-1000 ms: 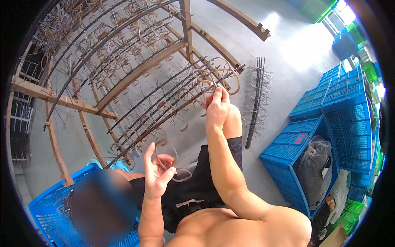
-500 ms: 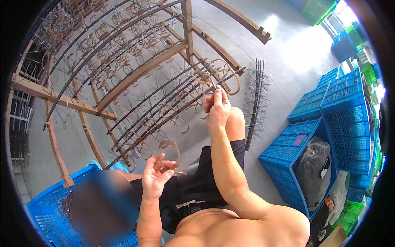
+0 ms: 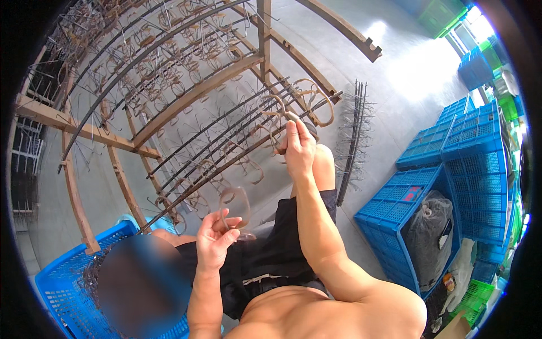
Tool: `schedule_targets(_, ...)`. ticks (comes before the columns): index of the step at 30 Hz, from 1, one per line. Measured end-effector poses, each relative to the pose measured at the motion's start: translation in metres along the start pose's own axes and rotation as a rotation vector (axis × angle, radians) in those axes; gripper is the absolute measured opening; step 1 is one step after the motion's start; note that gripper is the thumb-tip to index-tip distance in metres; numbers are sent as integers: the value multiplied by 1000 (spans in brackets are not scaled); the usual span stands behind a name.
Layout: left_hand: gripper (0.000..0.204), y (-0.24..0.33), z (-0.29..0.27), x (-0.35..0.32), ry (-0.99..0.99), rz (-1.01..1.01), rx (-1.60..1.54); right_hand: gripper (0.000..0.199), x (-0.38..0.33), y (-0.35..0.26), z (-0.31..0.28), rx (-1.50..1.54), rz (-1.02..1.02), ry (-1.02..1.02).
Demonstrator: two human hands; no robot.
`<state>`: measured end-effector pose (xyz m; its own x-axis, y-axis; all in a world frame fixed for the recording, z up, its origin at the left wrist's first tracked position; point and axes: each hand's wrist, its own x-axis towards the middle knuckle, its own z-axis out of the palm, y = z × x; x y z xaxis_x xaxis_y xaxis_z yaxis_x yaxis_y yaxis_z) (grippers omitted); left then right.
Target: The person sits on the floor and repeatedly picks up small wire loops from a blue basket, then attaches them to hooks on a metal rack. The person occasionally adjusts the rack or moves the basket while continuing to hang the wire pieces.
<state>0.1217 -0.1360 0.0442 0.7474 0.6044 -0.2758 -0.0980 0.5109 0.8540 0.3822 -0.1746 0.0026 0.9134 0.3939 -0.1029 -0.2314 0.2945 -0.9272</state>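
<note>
"Left hand (image 3: 214,240), as you see it?"

"Fingers closed on a translucent spectacle frame (image 3: 248,206), one rim raised above the fingertips, near the person's black shorts (image 3: 243,257)."

"Right hand (image 3: 299,146)?"

"Fingers narrow, tips together just beside a brown spectacle frame (image 3: 332,110) at the far end of the nearest rod (image 3: 192,193) (what lies between them, I cannot tell from here)."

"Surroundings?"

"More frames line the rods of the wooden rack (image 3: 199,89). To the person's right, a blue crate (image 3: 389,195) contains a grey plastic bag (image 3: 429,226)."
</note>
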Motion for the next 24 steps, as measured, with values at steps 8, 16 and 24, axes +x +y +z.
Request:
schedule_targets(8, 39, 2, -1, -1, 38, -8, -134, 27, 1, 0, -3, -449, -203, -12)
schedule_targets(16, 31, 7, -10, -3, 82, 84, -125, 23, 10, 3, 2, -234, -151, 126)
schedule_targets(24, 26, 3, -18, -11, 156, 128, -3, 22, 0, -1, -10, -31, -29, 53)
